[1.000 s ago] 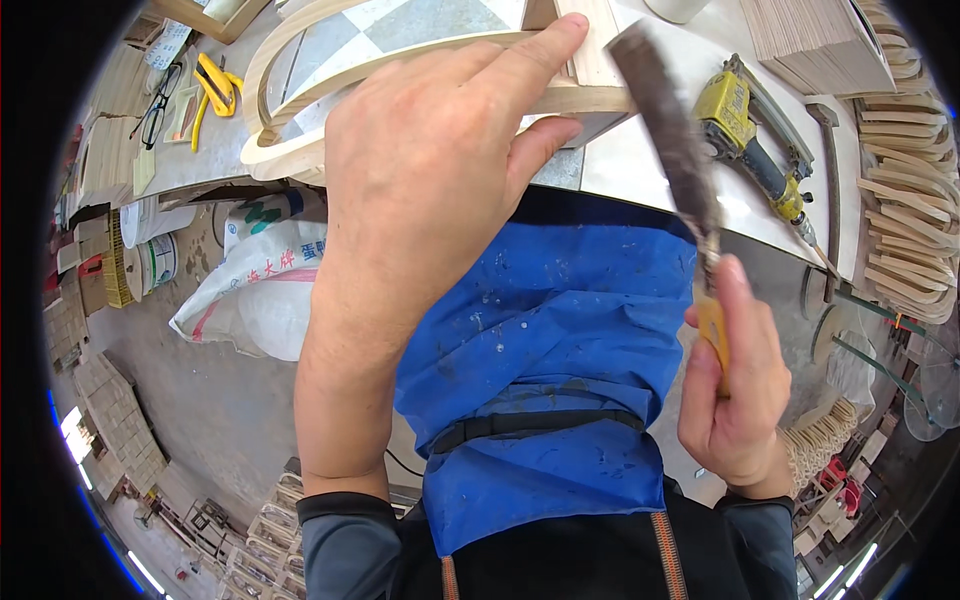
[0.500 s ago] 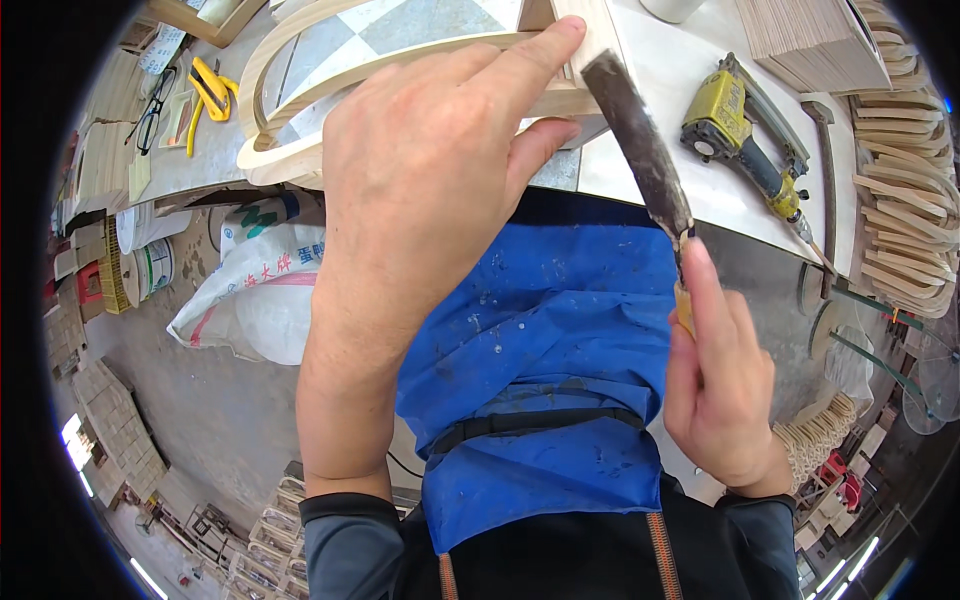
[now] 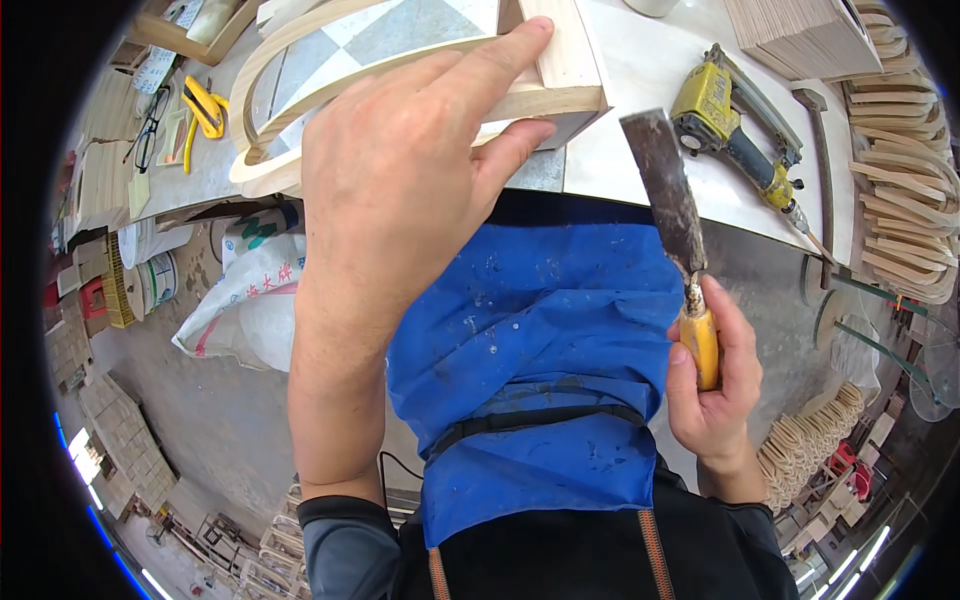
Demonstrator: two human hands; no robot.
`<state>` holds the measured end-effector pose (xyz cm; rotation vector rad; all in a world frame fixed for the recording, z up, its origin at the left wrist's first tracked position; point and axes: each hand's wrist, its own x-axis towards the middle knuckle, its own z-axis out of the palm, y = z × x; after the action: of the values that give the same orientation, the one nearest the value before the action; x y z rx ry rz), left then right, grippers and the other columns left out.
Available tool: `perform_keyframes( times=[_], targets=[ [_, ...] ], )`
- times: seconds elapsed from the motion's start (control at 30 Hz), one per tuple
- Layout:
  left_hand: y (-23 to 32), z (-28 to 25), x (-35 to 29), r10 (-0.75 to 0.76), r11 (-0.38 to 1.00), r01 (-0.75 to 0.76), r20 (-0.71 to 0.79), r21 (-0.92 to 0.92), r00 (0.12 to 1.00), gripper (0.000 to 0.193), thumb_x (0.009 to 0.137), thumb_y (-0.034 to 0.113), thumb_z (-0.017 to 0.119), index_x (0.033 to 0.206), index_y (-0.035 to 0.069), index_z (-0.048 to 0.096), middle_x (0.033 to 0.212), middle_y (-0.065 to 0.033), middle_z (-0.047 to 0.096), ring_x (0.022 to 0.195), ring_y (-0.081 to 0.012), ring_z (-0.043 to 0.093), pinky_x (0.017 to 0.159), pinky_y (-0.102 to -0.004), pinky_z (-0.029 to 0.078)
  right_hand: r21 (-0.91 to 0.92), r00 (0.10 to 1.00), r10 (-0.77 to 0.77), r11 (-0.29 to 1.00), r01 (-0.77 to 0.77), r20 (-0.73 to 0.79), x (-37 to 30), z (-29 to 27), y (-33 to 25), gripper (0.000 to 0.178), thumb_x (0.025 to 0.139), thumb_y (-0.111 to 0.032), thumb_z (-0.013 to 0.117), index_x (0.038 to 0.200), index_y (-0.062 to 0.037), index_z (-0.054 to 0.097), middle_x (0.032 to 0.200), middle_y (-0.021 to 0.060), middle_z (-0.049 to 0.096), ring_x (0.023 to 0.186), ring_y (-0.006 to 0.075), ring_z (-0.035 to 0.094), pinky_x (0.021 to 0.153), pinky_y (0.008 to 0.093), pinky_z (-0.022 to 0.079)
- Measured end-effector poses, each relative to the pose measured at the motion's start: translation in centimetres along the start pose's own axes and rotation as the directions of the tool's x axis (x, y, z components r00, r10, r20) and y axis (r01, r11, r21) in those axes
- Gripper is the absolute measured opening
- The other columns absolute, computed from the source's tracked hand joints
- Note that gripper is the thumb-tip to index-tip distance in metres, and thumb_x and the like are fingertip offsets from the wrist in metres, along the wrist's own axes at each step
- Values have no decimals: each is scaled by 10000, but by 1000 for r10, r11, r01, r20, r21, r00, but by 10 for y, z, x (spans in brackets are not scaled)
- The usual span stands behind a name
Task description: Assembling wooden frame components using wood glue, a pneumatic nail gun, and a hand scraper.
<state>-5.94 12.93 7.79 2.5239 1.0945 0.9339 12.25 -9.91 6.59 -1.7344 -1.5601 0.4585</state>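
Observation:
My left hand (image 3: 400, 165) grips a pale wooden frame (image 3: 568, 45) with a curved, rounded end, which lies at the bench's near edge. The index finger stretches over its top and the thumb presses against its near side; the other fingers are hidden. In my right hand (image 3: 715, 390) is a chisel (image 3: 672, 190), held by its yellow handle. Its wide, dark, stained blade points up and away, a short way right of the frame's corner and apart from it.
On the bench (image 3: 640, 150) to the right lie a yellow nail gun (image 3: 720, 110) and a hammer (image 3: 822, 150). Thin wooden boards (image 3: 795, 35) and curved wooden parts (image 3: 905, 190) are stacked beyond. At left are a yellow cutter (image 3: 205, 108) and glasses (image 3: 148, 130). A white sack (image 3: 245, 320) stands below.
My right hand has drawn the chisel back from the frame's corner, toward me, baring the corner and the yellow handle. The left hand keeps its grip.

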Motion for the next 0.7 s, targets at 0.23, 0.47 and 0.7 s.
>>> perform_keyframes(
  times=[0.23, 0.47, 0.7],
  targets=[
    [6, -27, 18, -23, 1000, 21, 121, 18, 992, 538, 807, 250, 871, 1322, 171, 737, 735, 12, 621, 584, -95, 412, 509, -250, 320, 111, 998, 55, 992, -52, -22, -10, 1, 1, 568, 831, 57, 637, 1385, 111, 523, 1100, 197, 711, 774, 207, 709, 679, 251, 558],
    [15, -43, 26, -128, 986, 151, 242, -77, 962, 514, 846, 262, 853, 1323, 116, 729, 721, 18, 574, 584, -85, 342, 491, -255, 270, 178, 995, 8, 984, 11, -104, -8, 3, 3, 564, 826, 52, 644, 1375, 111, 527, 1090, 205, 710, 769, 215, 710, 675, 259, 559],
    [-2, -37, 40, 14, 993, 10, 203, -116, 979, 473, 887, 293, 819, 1297, 75, 732, 801, -34, 667, 605, -104, 482, 527, -239, 376, 202, 996, -4, 979, 22, -88, -4, 8, 6, 563, 826, 49, 650, 1372, 111, 528, 1086, 205, 711, 762, 214, 710, 673, 265, 560]
  ],
)
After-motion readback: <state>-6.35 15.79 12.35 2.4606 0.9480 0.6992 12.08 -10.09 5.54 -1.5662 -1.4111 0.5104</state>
